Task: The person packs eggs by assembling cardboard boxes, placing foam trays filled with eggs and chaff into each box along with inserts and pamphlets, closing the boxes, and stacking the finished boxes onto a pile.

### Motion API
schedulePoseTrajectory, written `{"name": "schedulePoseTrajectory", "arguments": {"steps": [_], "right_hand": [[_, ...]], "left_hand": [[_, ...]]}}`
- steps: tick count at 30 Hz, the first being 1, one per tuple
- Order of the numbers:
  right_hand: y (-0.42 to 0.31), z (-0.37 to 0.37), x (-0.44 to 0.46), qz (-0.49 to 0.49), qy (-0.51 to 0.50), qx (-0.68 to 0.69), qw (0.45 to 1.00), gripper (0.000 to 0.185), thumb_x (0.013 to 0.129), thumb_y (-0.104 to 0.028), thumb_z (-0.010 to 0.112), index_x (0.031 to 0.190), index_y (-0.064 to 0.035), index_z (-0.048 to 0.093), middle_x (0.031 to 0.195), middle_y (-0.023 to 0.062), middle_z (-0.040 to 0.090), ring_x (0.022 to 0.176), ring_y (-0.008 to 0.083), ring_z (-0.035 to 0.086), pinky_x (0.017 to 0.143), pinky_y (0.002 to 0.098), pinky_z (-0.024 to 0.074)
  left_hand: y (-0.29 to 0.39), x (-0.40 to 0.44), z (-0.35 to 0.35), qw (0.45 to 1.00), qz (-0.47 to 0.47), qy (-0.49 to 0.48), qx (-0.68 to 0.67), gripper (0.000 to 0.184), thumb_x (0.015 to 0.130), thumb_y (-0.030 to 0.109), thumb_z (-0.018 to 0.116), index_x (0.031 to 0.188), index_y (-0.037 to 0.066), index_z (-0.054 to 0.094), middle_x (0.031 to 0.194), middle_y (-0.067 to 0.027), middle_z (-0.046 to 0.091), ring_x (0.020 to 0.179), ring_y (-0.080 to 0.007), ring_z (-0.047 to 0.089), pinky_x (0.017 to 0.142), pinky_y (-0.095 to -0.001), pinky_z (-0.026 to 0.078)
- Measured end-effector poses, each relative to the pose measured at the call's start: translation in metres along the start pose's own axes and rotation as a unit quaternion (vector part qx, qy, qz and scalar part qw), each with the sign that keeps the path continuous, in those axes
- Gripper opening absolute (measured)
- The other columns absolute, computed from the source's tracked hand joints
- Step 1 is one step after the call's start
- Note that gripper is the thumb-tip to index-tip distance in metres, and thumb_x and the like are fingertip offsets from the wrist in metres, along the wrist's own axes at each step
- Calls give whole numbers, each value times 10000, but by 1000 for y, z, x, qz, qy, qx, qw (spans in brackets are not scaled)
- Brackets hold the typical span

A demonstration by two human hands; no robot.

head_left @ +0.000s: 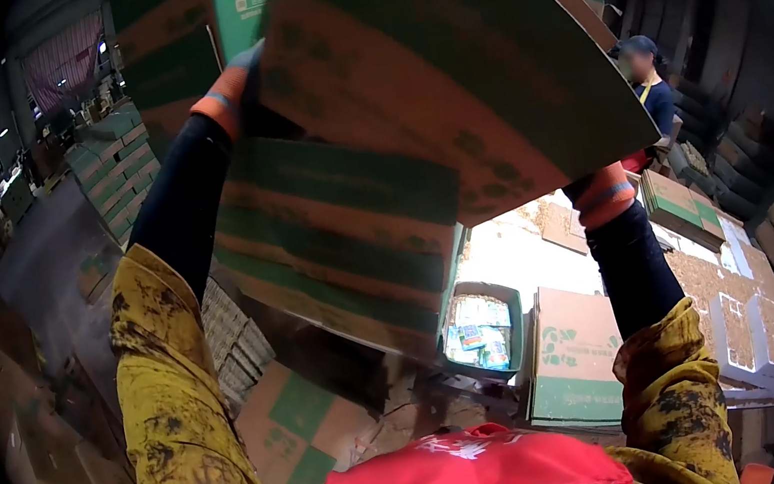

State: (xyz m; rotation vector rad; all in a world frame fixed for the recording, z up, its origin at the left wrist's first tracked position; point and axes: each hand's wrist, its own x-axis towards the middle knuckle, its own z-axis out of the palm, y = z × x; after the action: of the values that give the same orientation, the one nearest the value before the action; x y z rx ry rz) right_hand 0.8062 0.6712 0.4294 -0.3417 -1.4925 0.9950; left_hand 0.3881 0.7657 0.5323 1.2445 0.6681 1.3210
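A large brown-and-green cardboard box [439, 61] is raised and tilted in front of me, between my two hands. My left hand [231, 89], in an orange and grey glove, grips its left side; the fingertips are hidden. At the lower right corner my right hand [602, 193] supports the box, with the glove's cuff showing and the fingers out of sight behind it. Just below the held box stands a stack of similar cartons [334, 225], striped green and brown.
A green bin [521, 322] holds blue-and-white packets. Near it stands another carton [571, 350], with white foam blocks [757, 340] further right. A person [655, 93] in a cap is at the right. Stacked cartons [113, 174] stand at the far left; a carton [299, 423] lies below.
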Motion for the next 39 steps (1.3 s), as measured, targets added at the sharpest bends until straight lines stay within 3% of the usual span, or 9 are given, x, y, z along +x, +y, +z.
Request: {"name": "schedulePoseTrajectory", "arguments": {"steps": [5, 9, 17, 20, 27, 31, 34, 35, 39], "right_hand": [[-7, -14, 1, 34, 3, 144, 989, 421, 948, -234, 476, 1302, -9, 437, 1296, 120, 501, 1171, 240, 494, 999, 344, 401], [-6, -8, -7, 28, 87, 100, 991, 444, 934, -236, 505, 1302, 0, 433, 1306, 131, 490, 1171, 240, 492, 1000, 344, 400], [-6, -15, -17, 40, 121, 118, 985, 457, 919, -176, 520, 1318, 14, 406, 1332, 141, 464, 1203, 246, 463, 1025, 342, 372], [-7, -10, -18, -5, 117, -150, 982, 465, 914, -159, 523, 1328, 14, 397, 1340, 143, 456, 1211, 247, 455, 1036, 343, 359], [-3, -27, -11, 15, -8, 172, 985, 420, 945, -172, 456, 1318, 15, 411, 1314, 139, 481, 1183, 242, 478, 1013, 346, 384], [-10, -3, 30, -25, -64, 93, 993, 390, 953, -202, 445, 1274, 19, 452, 1248, 137, 529, 1113, 235, 517, 965, 337, 417], [-29, 93, 65, 67, 239, -21, 969, 361, 948, -201, 442, 1229, 20, 495, 1200, 137, 558, 1064, 232, 540, 911, 320, 439], [-13, 64, 78, -10, 135, -206, 969, 297, 933, -156, 461, 1176, 2, 526, 1158, 104, 570, 1021, 208, 548, 880, 307, 447], [-10, 77, 89, 36, 154, -60, 986, 277, 880, -110, 536, 1145, -33, 554, 1078, 70, 590, 952, 168, 564, 807, 273, 464]], "left_hand": [[-20, 13, -32, 912, 316, -14, 263, 396, 953, 315, 463, 1168, -3, 559, 1092, -84, 613, 1029, -161, 556, 896, -263, 425], [-83, -39, -45, 862, 461, 160, 141, 405, 974, 312, 429, 1168, -25, 544, 1128, -95, 598, 1044, -174, 558, 943, -307, 393], [-161, -10, -51, 761, 485, 356, 244, 367, 984, 290, 400, 1179, 2, 519, 1140, -143, 567, 1046, -247, 545, 912, -345, 409], [-164, -8, -51, 753, 477, 347, 293, 387, 985, 295, 388, 1224, 14, 505, 1131, -156, 564, 1019, -264, 549, 889, -345, 416], [-165, -10, -108, 900, 214, 216, 313, 446, 993, 283, 328, 1332, 6, 414, 1289, -199, 487, 1144, -290, 502, 948, -352, 390], [-163, -19, -105, 917, 218, 179, 282, 469, 987, 292, 352, 1359, 6, 363, 1336, -199, 429, 1196, -292, 448, 987, -357, 350], [-166, -26, -99, 912, 242, 174, 281, 495, 982, 299, 370, 1379, 6, 325, 1372, -200, 385, 1234, -294, 408, 1016, -360, 320], [-168, -27, -94, 904, 260, 179, 287, 505, 980, 301, 376, 1386, 6, 313, 1384, -200, 371, 1247, -294, 395, 1026, -361, 310], [-183, -33, -64, 835, 378, 233, 325, 551, 974, 310, 400, 1413, 7, 262, 1431, -200, 313, 1299, -296, 342, 1066, -365, 271]]}}
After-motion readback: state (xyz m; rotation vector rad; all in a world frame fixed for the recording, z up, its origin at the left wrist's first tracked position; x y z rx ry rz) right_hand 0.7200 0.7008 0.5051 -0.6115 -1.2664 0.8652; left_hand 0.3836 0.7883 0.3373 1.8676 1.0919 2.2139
